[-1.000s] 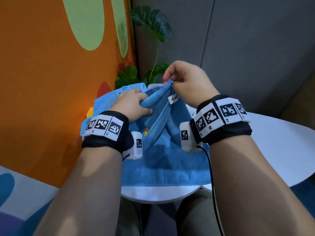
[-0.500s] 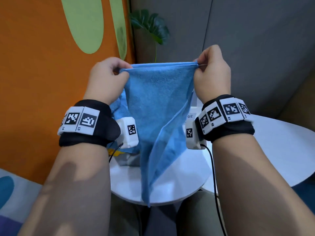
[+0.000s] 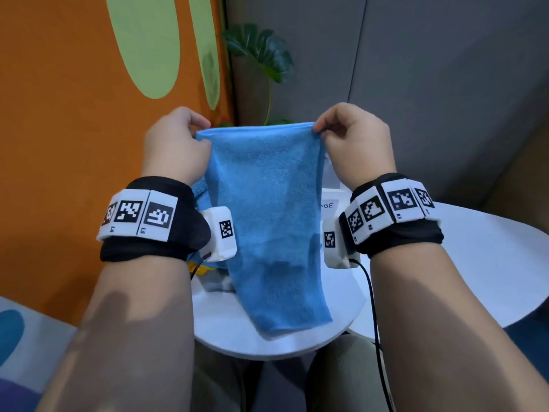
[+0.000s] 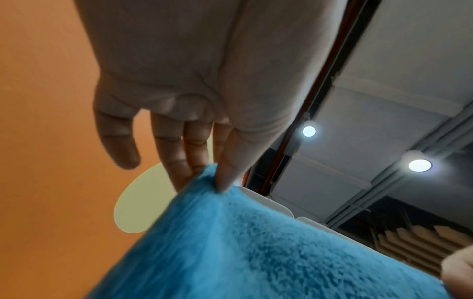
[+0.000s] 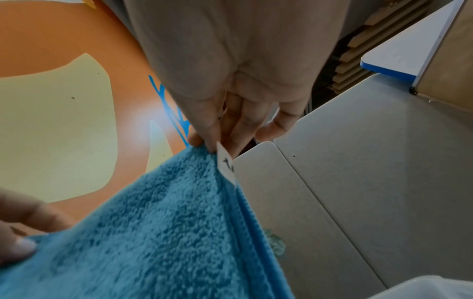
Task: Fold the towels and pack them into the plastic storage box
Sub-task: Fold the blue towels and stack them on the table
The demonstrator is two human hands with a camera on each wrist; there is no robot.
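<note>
- Here, a blue towel [image 3: 267, 221] is held up above the white tabletop [image 3: 297, 337].
- Its top corners are pinched by the left hand [image 3: 175, 147] and right hand [image 3: 356, 144].

An office-like lounge was suggested by grey partition panels [image 3: 430, 84], an orange mural wall [image 3: 59, 114], a potted plant [image 3: 261, 52] and round white counters [image 3: 490, 263].
</note>
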